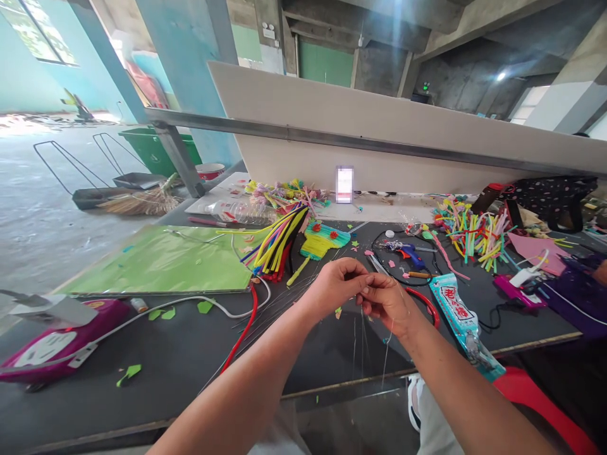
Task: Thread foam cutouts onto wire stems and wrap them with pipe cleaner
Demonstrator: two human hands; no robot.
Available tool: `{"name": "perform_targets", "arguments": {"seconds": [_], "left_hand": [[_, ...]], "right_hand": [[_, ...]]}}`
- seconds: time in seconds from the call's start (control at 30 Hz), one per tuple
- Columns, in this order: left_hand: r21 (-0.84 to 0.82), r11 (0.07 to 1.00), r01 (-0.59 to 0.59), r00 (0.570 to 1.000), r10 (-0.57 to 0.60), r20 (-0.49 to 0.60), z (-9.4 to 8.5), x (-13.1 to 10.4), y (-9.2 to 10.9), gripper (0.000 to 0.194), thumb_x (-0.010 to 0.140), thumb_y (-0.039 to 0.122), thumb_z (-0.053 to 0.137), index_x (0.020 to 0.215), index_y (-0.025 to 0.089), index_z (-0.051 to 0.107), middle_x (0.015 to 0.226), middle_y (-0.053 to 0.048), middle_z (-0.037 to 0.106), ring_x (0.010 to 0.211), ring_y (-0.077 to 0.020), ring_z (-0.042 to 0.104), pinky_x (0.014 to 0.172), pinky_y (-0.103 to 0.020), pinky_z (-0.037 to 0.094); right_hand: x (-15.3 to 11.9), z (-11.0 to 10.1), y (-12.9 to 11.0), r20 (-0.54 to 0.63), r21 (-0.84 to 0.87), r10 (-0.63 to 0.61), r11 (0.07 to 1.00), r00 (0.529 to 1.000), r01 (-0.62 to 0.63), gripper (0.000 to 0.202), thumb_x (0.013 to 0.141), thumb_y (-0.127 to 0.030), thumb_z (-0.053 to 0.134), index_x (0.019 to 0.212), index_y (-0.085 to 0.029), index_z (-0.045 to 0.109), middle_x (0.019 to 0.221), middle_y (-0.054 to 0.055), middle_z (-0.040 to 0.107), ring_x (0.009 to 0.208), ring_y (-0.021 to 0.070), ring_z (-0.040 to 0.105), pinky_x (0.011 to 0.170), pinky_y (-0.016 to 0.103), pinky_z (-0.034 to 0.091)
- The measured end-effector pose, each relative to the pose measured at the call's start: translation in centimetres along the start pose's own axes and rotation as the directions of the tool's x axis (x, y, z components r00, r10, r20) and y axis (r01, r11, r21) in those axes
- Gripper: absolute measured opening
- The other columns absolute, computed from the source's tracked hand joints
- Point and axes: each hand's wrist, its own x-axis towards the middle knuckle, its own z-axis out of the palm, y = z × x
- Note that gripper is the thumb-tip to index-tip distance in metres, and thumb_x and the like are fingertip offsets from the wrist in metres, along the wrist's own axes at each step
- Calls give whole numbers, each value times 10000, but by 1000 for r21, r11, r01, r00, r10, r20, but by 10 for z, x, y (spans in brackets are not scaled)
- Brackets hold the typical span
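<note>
Under a concrete ceiling, a long white panel (403, 126) backs the dark tabletop (190, 379), and on the floor to the left a straw broom (145, 203) lies by a green bin (152, 148). Over the front part of the tabletop, the left hand (342, 285) and the right hand (386, 301) meet, the fingertips of each drawn together on thin clear strands (363, 344) that hang below them toward the table edge; exactly how the strands run between the fingers is too small to tell. Left of the hands, a bundle of fuzzy pipe cleaners (279, 243) in yellow, black, pink and red overlaps a glossy green sheet (161, 259), with a yellow-and-turquoise fuzzy craft piece (322, 240) just beside it. A lit phone (344, 184) stands upright near the panel, and a clear plastic bottle (237, 212) lies on its side farther left. Beyond the right hand are a blue glue gun (411, 254) and a turquoise packet (456, 316) with red lettering, while a second heap of pipe cleaners (478, 234) lies farther back. A magenta power strip (71, 344) sits at the far left, and green scraps (128, 374) are scattered near it.
</note>
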Motion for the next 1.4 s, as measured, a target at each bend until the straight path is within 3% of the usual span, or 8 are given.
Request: {"name": "perform_targets", "arguments": {"seconds": [0.13,0.23,0.33,0.5,0.73,1.03,1.23,1.4], "left_hand": [[-420,907,38,995,-74,-69,-12,5,-2,199,801,334,601,835,138,611,722,-19,602,616,-97,574,607,-217,470],[-611,765,202,977,-199,73,-20,7,-9,178,790,268,619,906,134,597,796,-50,620,684,-126,614,671,-266,504],[-611,718,335,942,-249,224,-14,5,-17,140,764,212,650,853,122,590,758,-53,625,692,-144,634,734,-310,511],[-598,697,396,912,-221,346,6,-3,-20,152,772,209,651,882,117,600,802,-65,646,735,-160,654,819,-352,488],[-669,669,323,945,-198,259,18,-5,-20,178,777,254,654,869,109,608,771,-59,650,665,-149,650,726,-312,506],[-674,677,295,956,-218,198,24,-9,-20,173,749,246,680,780,96,600,660,-24,608,548,-99,599,613,-256,513],[-649,692,315,948,-203,244,21,-11,-17,154,748,235,676,756,104,595,655,-26,598,552,-94,563,613,-289,528],[-621,725,298,954,-202,223,21,-12,-17,150,739,233,683,750,121,584,637,-12,581,546,-96,548,624,-312,527]], "right_hand": [[-1,-4,-5,29,31,-3,1000,1000,2,208,665,-300,749,687,-163,594,605,0,628,423,63,511,364,150,269],[-3,-7,-7,53,58,-12,998,999,9,199,674,-296,750,700,-165,602,617,0,631,441,58,515,373,139,272],[-6,-10,-8,62,69,-51,997,997,46,169,693,-299,739,728,-181,623,639,-3,639,446,56,509,381,144,271],[-6,-19,-12,13,0,-191,982,982,191,107,695,-274,735,713,-185,678,774,6,655,513,62,485,482,201,373],[1,-23,-4,-89,69,-301,949,949,307,88,644,-251,775,661,-205,702,999,27,593,1051,185,496,766,260,452],[4,-18,0,-31,144,-212,966,977,214,100,653,-259,767,701,-205,697,1024,13,559,611,90,553,433,222,480],[0,-18,-1,-16,160,-191,969,982,191,100,632,-230,780,682,-205,697,1021,5,578,636,97,568,485,234,496],[1,-41,-17,80,-2,-78,997,994,79,127,646,-229,772,756,-184,729,988,42,631,851,151,601,724,263,496]]}}
